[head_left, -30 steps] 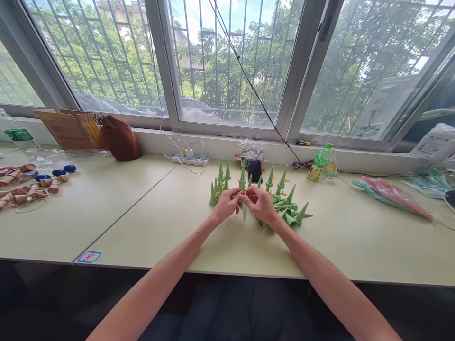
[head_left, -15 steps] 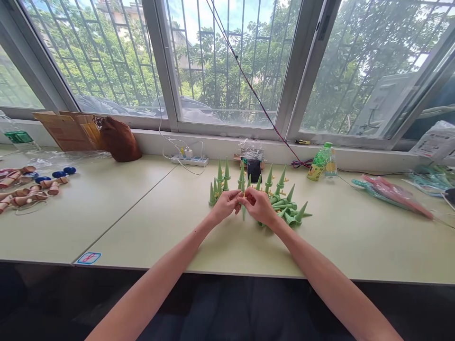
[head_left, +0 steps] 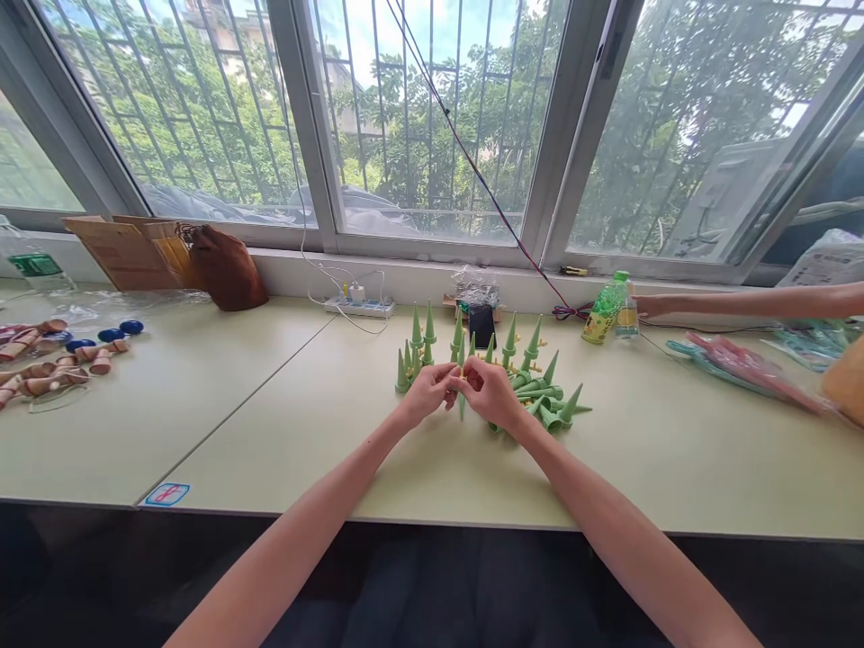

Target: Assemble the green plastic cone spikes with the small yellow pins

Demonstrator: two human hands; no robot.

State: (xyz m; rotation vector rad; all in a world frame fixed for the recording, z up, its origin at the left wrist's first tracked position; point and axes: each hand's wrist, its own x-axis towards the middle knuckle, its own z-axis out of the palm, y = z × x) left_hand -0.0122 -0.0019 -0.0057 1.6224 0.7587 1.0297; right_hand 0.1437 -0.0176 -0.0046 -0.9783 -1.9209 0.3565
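Note:
My left hand (head_left: 432,391) is closed in a pinch on a green watering spike (head_left: 462,409), whose tip points down between my hands. My right hand (head_left: 491,391) meets it from the other side, fingers pinched at a small yellow valve (head_left: 463,372) on the spike. Fingers partly hide how the two pieces join. Just behind my hands stand several green spikes with yellow valves (head_left: 510,338). A heap of loose green spikes (head_left: 540,393) lies beside my right hand, some on their sides, one upright.
A phone (head_left: 481,326) leans behind the spikes, near a power strip (head_left: 360,306). Another person's arm (head_left: 749,302) reaches in from the right toward a clear bottle (head_left: 627,317) beside a green bottle (head_left: 606,309). Wooden kendama toys (head_left: 64,367) and a brown pouch (head_left: 226,268) are left.
Another person's arm has come into view from the right, its hand near the bottles. My two hands stay almost in place on the spike and valve.

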